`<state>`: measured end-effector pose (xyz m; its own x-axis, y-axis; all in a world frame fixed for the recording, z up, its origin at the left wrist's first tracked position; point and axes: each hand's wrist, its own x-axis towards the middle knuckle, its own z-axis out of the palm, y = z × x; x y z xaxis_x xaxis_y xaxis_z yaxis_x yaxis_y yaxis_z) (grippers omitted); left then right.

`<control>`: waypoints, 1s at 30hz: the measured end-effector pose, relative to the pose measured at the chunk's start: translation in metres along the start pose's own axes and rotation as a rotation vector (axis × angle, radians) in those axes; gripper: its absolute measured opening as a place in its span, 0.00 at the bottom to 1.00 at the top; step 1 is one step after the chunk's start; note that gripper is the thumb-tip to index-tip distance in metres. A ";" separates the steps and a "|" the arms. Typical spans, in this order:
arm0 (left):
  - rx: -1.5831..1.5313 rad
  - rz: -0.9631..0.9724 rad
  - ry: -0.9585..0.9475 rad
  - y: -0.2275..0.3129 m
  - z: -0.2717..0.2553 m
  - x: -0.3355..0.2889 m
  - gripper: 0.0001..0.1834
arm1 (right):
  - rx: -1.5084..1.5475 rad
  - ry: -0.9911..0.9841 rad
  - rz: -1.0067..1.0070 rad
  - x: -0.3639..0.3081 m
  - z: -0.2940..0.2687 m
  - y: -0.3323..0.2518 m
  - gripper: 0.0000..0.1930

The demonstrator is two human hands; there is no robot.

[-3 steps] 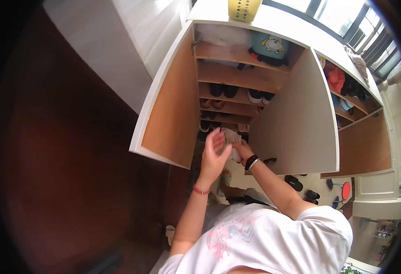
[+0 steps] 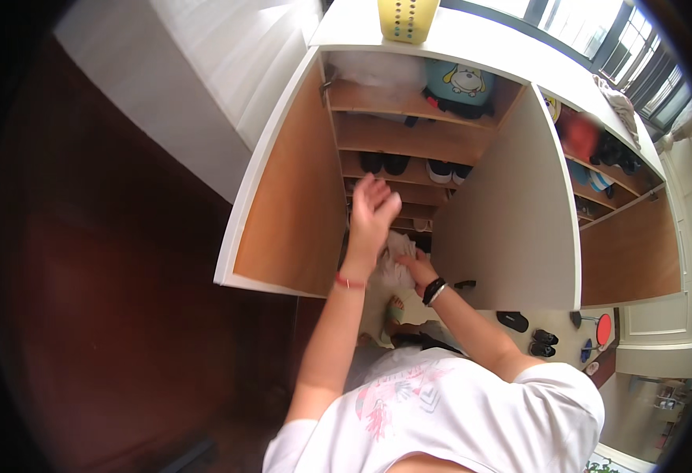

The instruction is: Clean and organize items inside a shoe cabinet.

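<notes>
In front of an open shoe cabinet (image 2: 417,140), my left hand (image 2: 375,214) is raised before the lower shelves. Its fingers are apart and nothing is in them. Lower down and to the right, my right hand (image 2: 417,270) is closed on a crumpled whitish cloth (image 2: 399,251). Part of the cloth hides behind my left wrist. Black shoes (image 2: 384,162) stand on a middle shelf just beyond my left fingertips, with dark white-soled shoes (image 2: 447,170) to their right.
Cabinet doors stand open at the left (image 2: 279,189) and right (image 2: 519,205) of my arms. A blue bag with a cartoon dog (image 2: 460,83) lies on the top shelf. On the cabinet top is a yellow perforated basket (image 2: 407,20). Black shoes (image 2: 544,342) rest on the floor at right.
My left hand has moved up and away from the cloth, toward the shelves. The right hand keeps the cloth, a little lower in the picture. The view has shifted slightly.
</notes>
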<state>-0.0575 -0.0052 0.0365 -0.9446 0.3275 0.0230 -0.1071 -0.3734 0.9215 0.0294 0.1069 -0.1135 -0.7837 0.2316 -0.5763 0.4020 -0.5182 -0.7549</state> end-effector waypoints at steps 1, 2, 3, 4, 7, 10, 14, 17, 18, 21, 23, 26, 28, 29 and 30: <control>0.016 -0.043 0.088 0.009 0.002 0.029 0.37 | 0.000 -0.018 0.039 -0.008 0.009 0.008 0.33; 0.232 0.036 0.138 0.010 0.009 0.062 0.40 | -0.013 -0.014 0.065 -0.016 0.007 0.012 0.30; 0.313 0.192 0.245 0.014 0.009 0.107 0.44 | -0.054 -0.118 0.010 -0.004 0.011 0.019 0.31; 0.325 0.231 0.312 0.012 -0.001 0.147 0.45 | -0.097 -0.164 0.042 -0.008 0.013 0.028 0.32; 0.096 0.134 0.174 0.019 -0.009 0.233 0.41 | -0.207 -0.233 0.097 -0.024 0.012 0.018 0.35; -0.077 0.009 0.318 0.016 0.020 0.284 0.41 | -0.296 -0.222 -0.012 -0.035 -0.001 0.003 0.37; -0.147 -0.084 0.342 0.014 0.026 0.314 0.46 | -0.156 -0.149 0.046 -0.031 -0.017 -0.006 0.44; 0.007 0.114 0.482 0.008 0.017 0.336 0.43 | -0.119 -0.024 0.047 -0.025 -0.019 -0.002 0.38; -0.010 0.174 0.471 0.003 0.020 0.338 0.42 | -0.116 0.014 0.034 -0.022 -0.022 -0.006 0.38; -0.152 0.185 0.407 -0.007 0.032 0.334 0.38 | -0.049 0.060 0.000 -0.013 -0.025 -0.010 0.38; -0.356 -0.042 0.324 0.000 0.044 0.322 0.37 | -0.002 0.089 -0.010 -0.012 -0.030 -0.012 0.38; 0.311 0.178 0.205 -0.033 -0.016 0.364 0.33 | 0.022 0.055 0.011 -0.011 -0.012 -0.016 0.37; 0.368 0.228 0.180 -0.046 -0.029 0.379 0.30 | 0.050 0.053 0.022 -0.011 -0.004 -0.019 0.36; 0.435 0.243 0.171 -0.048 -0.032 0.380 0.28 | 0.036 0.047 0.012 -0.008 -0.003 -0.019 0.36; 0.497 0.254 0.152 -0.048 -0.028 0.378 0.27 | 0.030 0.056 -0.001 -0.006 -0.003 -0.019 0.36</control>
<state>-0.4183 0.1126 -0.0099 -0.9594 0.1392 0.2453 0.2529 0.0401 0.9666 0.0280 0.1173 -0.0967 -0.7560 0.2777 -0.5927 0.3858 -0.5423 -0.7463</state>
